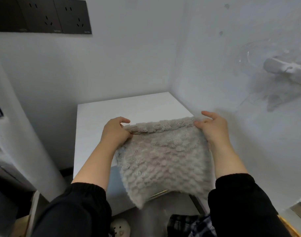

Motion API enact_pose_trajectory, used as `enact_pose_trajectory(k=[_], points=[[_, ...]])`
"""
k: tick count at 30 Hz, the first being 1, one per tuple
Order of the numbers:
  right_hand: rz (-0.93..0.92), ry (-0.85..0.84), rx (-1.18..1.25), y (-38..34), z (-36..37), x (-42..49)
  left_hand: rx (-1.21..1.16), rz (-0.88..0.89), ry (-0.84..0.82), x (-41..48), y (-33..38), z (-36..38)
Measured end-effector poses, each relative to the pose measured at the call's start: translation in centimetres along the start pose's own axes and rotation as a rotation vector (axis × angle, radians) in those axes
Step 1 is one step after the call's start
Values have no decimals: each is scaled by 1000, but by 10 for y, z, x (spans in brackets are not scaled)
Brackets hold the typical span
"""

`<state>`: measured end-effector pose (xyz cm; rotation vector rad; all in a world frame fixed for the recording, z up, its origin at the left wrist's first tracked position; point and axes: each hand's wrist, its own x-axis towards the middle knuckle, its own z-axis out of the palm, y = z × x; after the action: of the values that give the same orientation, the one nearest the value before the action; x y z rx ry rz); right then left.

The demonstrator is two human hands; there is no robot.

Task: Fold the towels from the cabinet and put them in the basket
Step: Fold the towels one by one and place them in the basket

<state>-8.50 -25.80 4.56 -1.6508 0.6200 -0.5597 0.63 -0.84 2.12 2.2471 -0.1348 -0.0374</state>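
One towel (grey), left grip and right grip pinching its top corners.

cabinet dead ahead, in the wall corner. towel held above its front edge: left hand pinches the top-left corner, right hand the top-right. socket panel on back wall, upper left. wall hook on right wall.

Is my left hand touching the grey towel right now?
Touching. The head view shows the left hand pinching the grey towel at its upper corner.
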Motion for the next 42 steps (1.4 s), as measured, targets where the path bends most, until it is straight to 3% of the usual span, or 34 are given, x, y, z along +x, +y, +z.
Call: enact_pose_trajectory(k=[3,8,12,16,19,23,25,28,31,33,35,37,42], points=[[11,29,-66,6,4,3,168,-26,51,4,-8,2],[164,-30,44,11,4,7,174,-83,101,6,-21,-6],[420,-223,242,11,6,10,182,-108,133,6,-29,-5],[506,-409,507,16,1,12,187,-138,199,8,-34,-2],[459,-506,586,18,2,14,186,-129,230,11,-37,1],[373,-554,501,20,4,19,179,-95,259,12,-38,1],[312,-463,328,23,5,21,174,-83,279,12,-39,-1],[91,-196,-44,27,9,23,141,-70,300,11,-37,-1],[-77,-80,-176,27,11,21,109,-67,316,10,-33,-2],[-156,-11,-267,23,9,19,3,-78,280,11,-30,-1],[-167,10,-277,21,7,22,-346,-173,192,11,-25,-2],[-48,-15,-175,22,6,22,-674,-294,118,8,-19,-3],[293,-177,189,17,9,16,-862,-405,59,4,-10,-5]])
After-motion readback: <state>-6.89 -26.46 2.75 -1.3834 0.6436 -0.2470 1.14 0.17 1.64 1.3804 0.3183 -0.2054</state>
